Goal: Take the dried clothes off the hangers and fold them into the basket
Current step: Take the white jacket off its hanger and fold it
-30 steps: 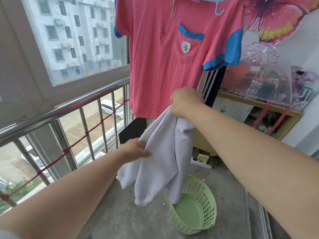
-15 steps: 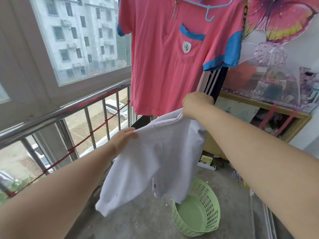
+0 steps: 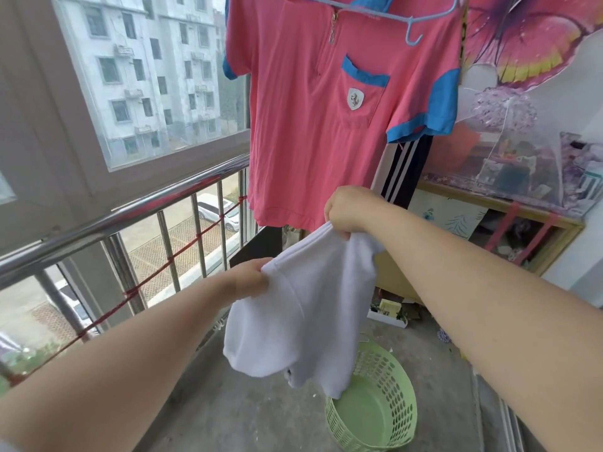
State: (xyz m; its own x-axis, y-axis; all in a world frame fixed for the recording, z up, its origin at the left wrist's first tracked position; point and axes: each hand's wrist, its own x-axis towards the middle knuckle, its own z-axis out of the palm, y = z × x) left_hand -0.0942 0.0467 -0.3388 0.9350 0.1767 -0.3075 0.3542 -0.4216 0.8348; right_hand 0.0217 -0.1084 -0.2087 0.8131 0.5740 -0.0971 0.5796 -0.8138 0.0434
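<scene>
White soft knit garment (image 3: 303, 321) hangs limp at centre frame. Your left grip (image 3: 251, 280) pinches its lower edge, and your right grip (image 3: 346, 212) is curled tight round the higher edge. It looks light and floppy, so take it by the seams or shoulders. Just below stands the green perforated plastic basket (image 3: 404, 406). Beyond, in the upper frame, a pink-and-blue polo shirt (image 3: 310, 125) drapes from a thin blue plastic hanger (image 3: 414, 31).

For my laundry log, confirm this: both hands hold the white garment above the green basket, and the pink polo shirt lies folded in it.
One error: the head view shows the pink polo shirt hanging on its blue hanger, not folded in the green basket. The left hand and right hand do hold the white garment above that basket.
</scene>
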